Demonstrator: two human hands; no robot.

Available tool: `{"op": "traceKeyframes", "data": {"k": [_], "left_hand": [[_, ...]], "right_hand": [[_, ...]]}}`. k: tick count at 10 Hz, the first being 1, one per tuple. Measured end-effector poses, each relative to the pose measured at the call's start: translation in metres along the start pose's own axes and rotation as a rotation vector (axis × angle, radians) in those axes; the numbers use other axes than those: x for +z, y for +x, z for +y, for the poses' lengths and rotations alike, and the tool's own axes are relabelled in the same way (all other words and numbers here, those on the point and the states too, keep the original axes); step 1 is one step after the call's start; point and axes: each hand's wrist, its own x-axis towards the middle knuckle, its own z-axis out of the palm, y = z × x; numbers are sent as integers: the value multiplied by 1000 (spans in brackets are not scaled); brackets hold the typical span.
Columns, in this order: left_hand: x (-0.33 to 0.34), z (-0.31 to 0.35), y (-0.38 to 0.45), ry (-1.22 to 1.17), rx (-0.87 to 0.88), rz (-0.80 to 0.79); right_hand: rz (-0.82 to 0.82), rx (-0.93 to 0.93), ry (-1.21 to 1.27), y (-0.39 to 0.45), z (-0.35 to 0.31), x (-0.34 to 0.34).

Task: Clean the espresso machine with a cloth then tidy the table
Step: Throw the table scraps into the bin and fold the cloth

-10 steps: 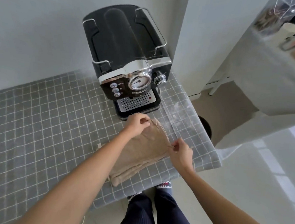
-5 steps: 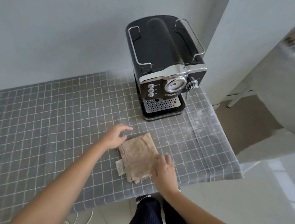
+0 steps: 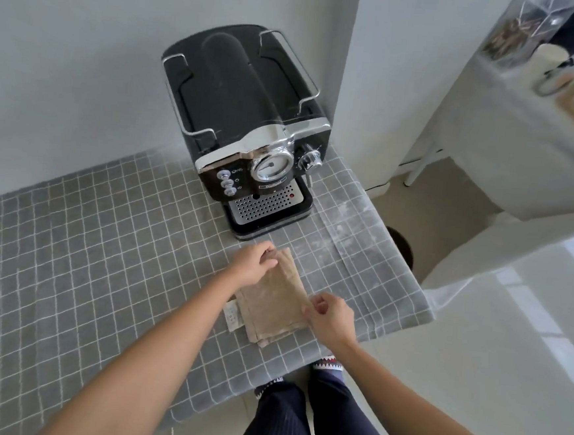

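Cloth: beige, folded, lying flat on the grey checked bench, between your two hands. Your left hand has its grip closed on the cloth's far corner; your right hand pinches the near right edge, fingers together on the fabric. A white label pokes out just below your left forearm. Espresso machine, black and chrome, stands just beyond your left grip, apart from the cloth.
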Motion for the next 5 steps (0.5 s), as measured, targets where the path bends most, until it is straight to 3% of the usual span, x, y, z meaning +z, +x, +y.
{"op": "traceKeyframes", "data": {"k": [1, 3, 5], "left_hand": [[9, 45, 29, -67, 81, -9], [40, 119, 83, -148, 75, 14], [58, 124, 83, -196, 48, 144]], "right_hand": [[91, 65, 46, 14, 14, -43], [251, 121, -1, 47, 37, -113], [234, 73, -96, 60, 47, -121]]}}
